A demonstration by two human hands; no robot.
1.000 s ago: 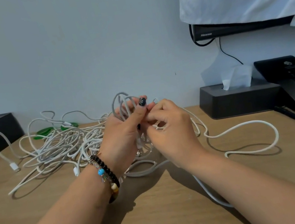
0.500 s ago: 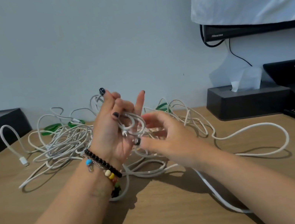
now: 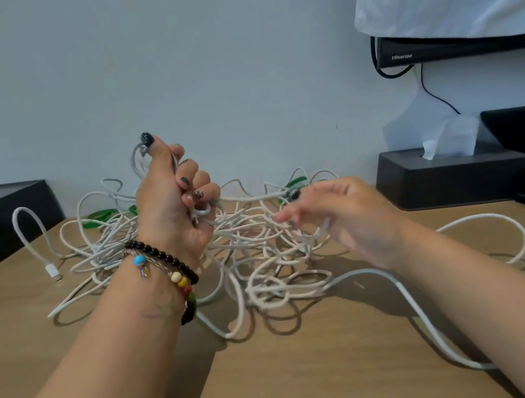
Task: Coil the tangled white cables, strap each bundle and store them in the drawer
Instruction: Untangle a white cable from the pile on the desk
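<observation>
Fingers of the left hand (image 3: 174, 206) were curled around a small coil of white cable (image 3: 202, 213), held raised above the desk (image 3: 319, 380). At about 3 o'clock from it, the right hand (image 3: 344, 219) hovered over the pile with fingers loosely spread; a strand appeared to cross them, but whether they held it could not be told. The tangled white cables (image 3: 257, 262) lay on the desk directly beneath and between both hands, one long loop (image 3: 516, 229) trailing toward 3 o'clock and a connector end (image 3: 54, 271) lying at 9 o'clock. Judged from this layout, the task stood at an early stage: one coil had been started, most cable remained knotted, no bundle was strapped, and no drawer was in view. Green bands (image 3: 99, 216), possibly the straps, lay at 12 o'clock of the pile against the wall. Cable strands appeared thin, matte and pliant, overlapping in many irregular loops.
</observation>
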